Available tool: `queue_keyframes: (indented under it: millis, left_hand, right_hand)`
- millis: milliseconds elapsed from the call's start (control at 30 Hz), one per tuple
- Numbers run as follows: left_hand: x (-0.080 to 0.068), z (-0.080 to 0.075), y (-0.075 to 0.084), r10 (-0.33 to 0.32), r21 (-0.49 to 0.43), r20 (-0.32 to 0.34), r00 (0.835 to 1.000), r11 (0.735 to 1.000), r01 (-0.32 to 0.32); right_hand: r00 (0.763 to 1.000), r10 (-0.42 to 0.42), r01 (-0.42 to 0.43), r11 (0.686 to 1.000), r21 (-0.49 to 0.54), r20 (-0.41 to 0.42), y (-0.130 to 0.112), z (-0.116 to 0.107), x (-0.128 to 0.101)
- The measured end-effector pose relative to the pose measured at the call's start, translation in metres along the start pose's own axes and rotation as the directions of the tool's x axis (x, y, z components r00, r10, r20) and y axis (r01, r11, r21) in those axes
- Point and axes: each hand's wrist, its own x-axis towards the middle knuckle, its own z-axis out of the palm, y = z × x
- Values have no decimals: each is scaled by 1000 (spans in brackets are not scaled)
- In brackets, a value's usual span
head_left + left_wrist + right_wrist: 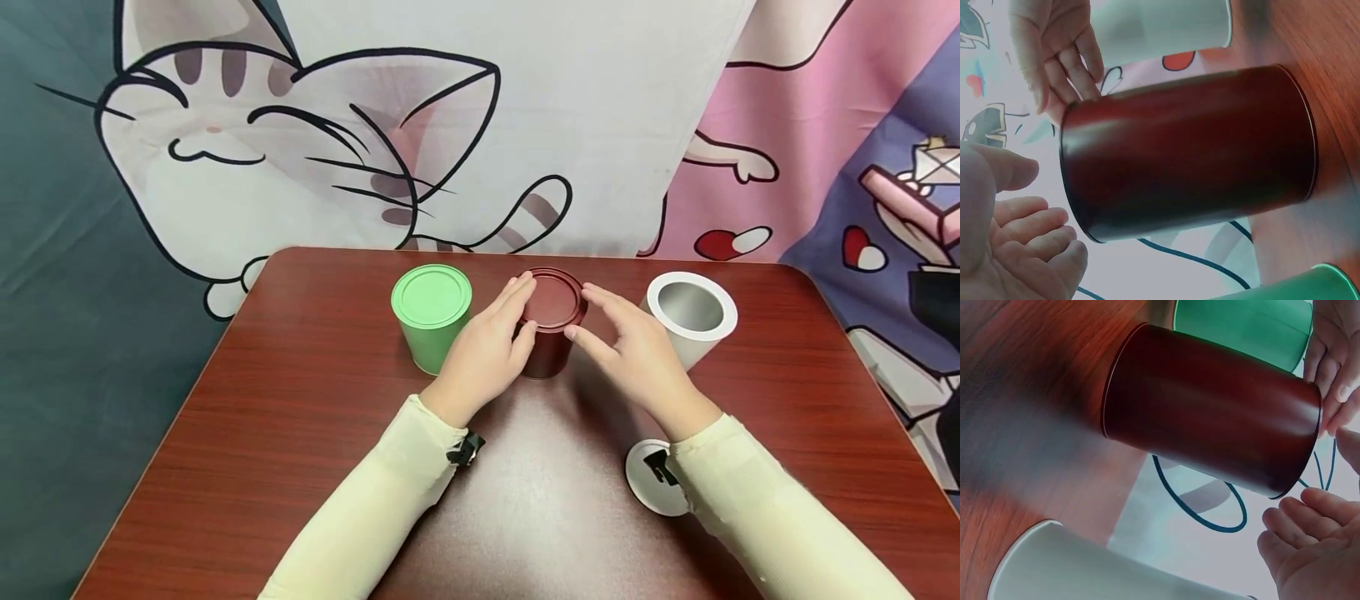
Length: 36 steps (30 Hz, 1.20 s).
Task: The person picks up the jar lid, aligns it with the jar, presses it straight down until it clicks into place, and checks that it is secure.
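Note:
A dark red lidded can [553, 300] stands upright at the back middle of the table. My left hand [482, 354] is at its left side, fingers extended by the lid's rim and thumb in front. From the right, my right hand [637, 354] reaches to the same rim with extended, slightly bent fingers. In the left wrist view the left fingers [1041, 234] lie near the rim of the red can [1191, 153], seemingly apart from it. The right fingertips [1300, 519] are close below the rim in the right wrist view; whether they touch is unclear.
A green lidded can [432, 308] stands left of the red one. To the right is a white can [681, 346] without a lid, its grey inside showing. A round white lid [652, 492] with a black mark lies by the right sleeve. A cartoon-printed cloth [600, 100] hangs behind the table.

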Motion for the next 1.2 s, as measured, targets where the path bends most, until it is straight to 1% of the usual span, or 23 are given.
queue_keyframes:
  millis: [100,300,467,533,700,767,967,1200]
  left_hand:
    - [-3,1,4,20,0,-3,1000,1000,-20]
    - [-12,4,11,25,-26,29,999,999,-24]
    - [-19,7,16,32,-39,38,999,999,-30]
    - [-22,9,18,52,-39,31,998,998,-51]
    - [-29,16,23,132,-46,14,991,990,-131]
    - [-32,19,25,148,-52,8,989,988,-147]
    - [-38,25,29,151,-61,1,988,987,-151]
    - [-46,29,35,157,-104,10,988,982,-155]
  right_hand:
    - [1000,-16,16,1000,-8,-13,-1,-1,-4]
    - [998,-57,56,998,-20,-34,-4,-5,-13]
    - [999,-37,37,999,0,-11,-5,-9,-22]
    - [1000,-27,27,1000,4,-1,-4,-11,-26]
    - [999,-31,31,1000,-5,6,-4,-13,-37]
    - [1000,-28,28,1000,-6,7,-4,-14,-42]
    - [1000,1,-1,1000,3,26,-3,-16,-56]
    - [999,9,-8,1000,-10,41,-2,-18,-69]
